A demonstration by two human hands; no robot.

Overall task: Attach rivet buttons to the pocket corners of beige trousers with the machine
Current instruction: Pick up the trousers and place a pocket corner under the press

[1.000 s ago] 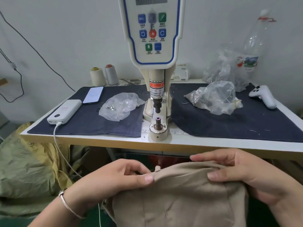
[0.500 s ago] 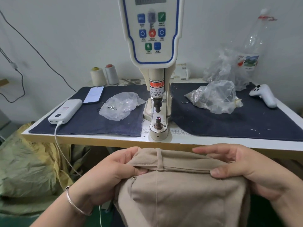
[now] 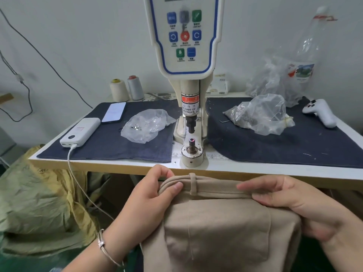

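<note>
Beige trousers (image 3: pixel 216 228) held just below the near edge of the table (image 3: pixel 255 169), waistband up, not yet on the tabletop. Left hand (image 3: pixel 153 201) pinches the waistband's left end, thumb on the front, fingers curled over the top fold. Right hand (image 3: pixel 284 205) grips the waistband's right end the same way — thumb in front, fingers behind the cloth. A belt loop (image 3: pixel 192 183) stands between the two hands; a patch pocket (image 3: pixel 216 230) faces up beneath it. A bracelet (image 3: pixel 106 248) sits on the left wrist.

Rivet machine (image 3: pixel 186 46) rises at table centre. Its lower die post (image 3: pixel 192 152) sits right at the table's front edge, directly beyond the belt loop, with an open gap between post and upper punch (image 3: pixel 191 124). Bare white strip of table runs along the front edge, printed with a ruler scale — "14", "18", "19" legible.

Dark cloth mats lie left (image 3: pixel 110 142) and right (image 3: pixel 284 146) of the machine. Left mat: plastic bag with rivets (image 3: pixel 147 124), power bank (image 3: pixel 80 132) with cable hanging over the edge, phone (image 3: pixel 115 111). Right mat: a fuller plastic bag (image 3: pixel 261 114), white controller (image 3: pixel 320 112).

Writing: red label "WARNING"; below it "CARE OF", "FINGER". Panel button captions too small to read.
</note>
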